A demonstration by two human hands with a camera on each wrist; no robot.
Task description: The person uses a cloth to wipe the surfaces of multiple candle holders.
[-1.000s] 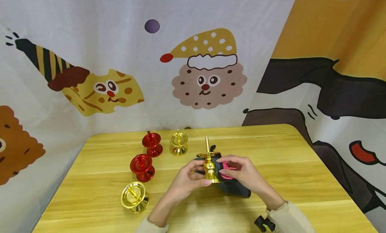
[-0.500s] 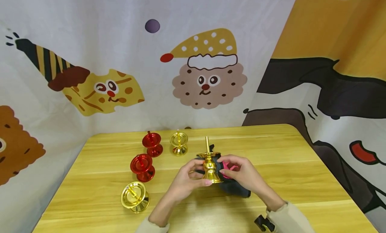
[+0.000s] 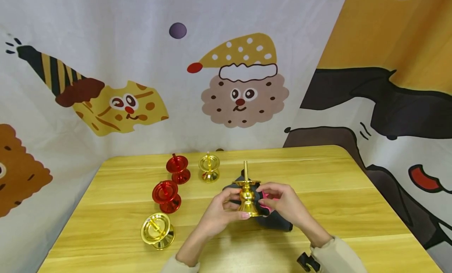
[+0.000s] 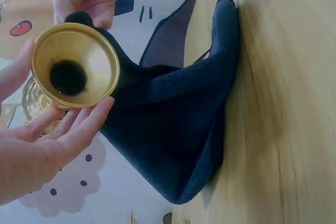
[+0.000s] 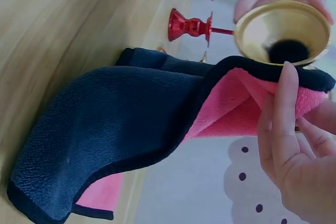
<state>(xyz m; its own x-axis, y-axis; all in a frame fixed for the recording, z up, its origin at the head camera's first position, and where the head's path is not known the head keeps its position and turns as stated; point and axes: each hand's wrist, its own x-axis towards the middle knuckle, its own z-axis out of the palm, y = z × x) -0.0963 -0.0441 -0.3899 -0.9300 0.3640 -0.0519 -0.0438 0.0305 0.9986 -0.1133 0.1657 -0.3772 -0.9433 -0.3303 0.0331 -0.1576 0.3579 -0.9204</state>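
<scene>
A gold candle holder [image 3: 248, 198], with a flared foot, a round dish and a thin upright stem, is held above the table. My left hand [image 3: 221, 211] grips it from the left, thumb low at the foot and fingers round its body. The hollow underside [image 4: 76, 66] faces the left wrist camera. On the other side, my right hand [image 3: 282, 198] pinches a two-sided cloth [image 5: 110, 114], dark blue-grey and pink with a black edge, against the holder's side. The rest of the cloth hangs down behind and below onto the table.
To the left on the wooden table [image 3: 116, 202] stand two red candle holders [image 3: 178, 169] and two gold ones, one at the back [image 3: 209, 167] and one near the front [image 3: 157, 230]. A printed curtain [image 3: 141, 49] hangs behind the table. A black strap piece [image 3: 308, 262] shows by the right sleeve.
Both hands have shifted the gold candle holder slightly right and down. The cloth's folds behind it have moved, its back corner now farther left. The other candle holders stay put.
</scene>
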